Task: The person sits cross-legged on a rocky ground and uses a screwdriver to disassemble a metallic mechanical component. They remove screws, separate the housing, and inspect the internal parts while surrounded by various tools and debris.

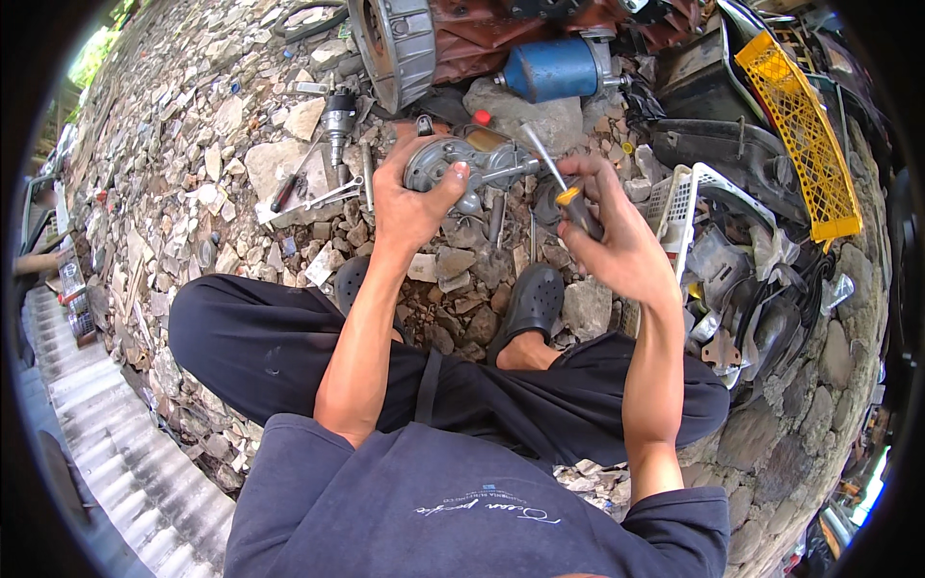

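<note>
My left hand (409, 202) is wrapped round a grey metal engine part (434, 162) with a round housing and a rod-like arm reaching right; I cannot make out its exact kind. In my right hand (624, 252) is a screwdriver (572, 200) with a dark handle and a yellow collar. Its shaft slants up and left, past the right end of the metal part; whether they touch is unclear. On a flat stone left of the part lie a dark-handled screwdriver (286, 190) and a wrench (332, 195). A dark metal cylindrical part (337, 123) is just beyond them.
A blue cylinder (551, 69) and a large grey metal housing (397, 48) stand ahead. At right, a white plastic basket (737, 188) holds assorted parts, near a yellow mesh strip (800, 135). Loose stones (222, 116) cover the ground; a corrugated sheet (106, 433) lies at lower left.
</note>
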`<state>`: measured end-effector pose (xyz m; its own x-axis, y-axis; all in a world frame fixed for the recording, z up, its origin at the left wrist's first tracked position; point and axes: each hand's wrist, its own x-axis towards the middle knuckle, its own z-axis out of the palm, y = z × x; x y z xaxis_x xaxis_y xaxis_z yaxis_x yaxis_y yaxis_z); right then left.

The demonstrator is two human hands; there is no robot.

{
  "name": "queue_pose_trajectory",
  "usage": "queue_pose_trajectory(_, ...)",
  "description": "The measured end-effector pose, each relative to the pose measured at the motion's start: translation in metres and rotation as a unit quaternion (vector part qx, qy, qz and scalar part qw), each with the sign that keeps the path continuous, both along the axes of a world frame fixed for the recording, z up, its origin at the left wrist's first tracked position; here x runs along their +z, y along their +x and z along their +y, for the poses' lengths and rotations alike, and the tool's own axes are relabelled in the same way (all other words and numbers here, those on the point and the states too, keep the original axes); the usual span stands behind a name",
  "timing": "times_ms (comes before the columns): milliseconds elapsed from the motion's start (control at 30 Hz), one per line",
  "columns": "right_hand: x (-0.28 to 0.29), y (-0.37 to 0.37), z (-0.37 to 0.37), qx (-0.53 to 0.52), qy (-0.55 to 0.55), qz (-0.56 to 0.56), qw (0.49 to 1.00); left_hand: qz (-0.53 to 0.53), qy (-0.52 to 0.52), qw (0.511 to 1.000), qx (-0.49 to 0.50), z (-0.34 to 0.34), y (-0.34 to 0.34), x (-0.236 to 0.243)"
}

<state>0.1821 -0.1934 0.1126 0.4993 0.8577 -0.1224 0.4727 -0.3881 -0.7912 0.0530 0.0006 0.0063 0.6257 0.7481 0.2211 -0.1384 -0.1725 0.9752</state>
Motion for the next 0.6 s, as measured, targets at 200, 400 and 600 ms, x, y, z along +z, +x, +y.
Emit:
queue_pose_trajectory(200, 0.017, -0.026, -0.011, 0.016, 0.078, -0.028, 0.996, 0.003, 0.041, 0.999, -0.004, -0.009, -0.003, 0.011)
queue_pose_trajectory(400, 0.021, -0.029, -0.011, 0.062, 0.08, -0.108, 0.989, 0.017, 0.141, 0.99, 0.017, -0.01, -0.013, 0.022)
queue_pose_trajectory(600, 0.02, -0.032, -0.007, 0.046, 0.1, -0.122, 0.986, 0.031, 0.162, 0.986, 0.023, -0.009, -0.015, 0.022)
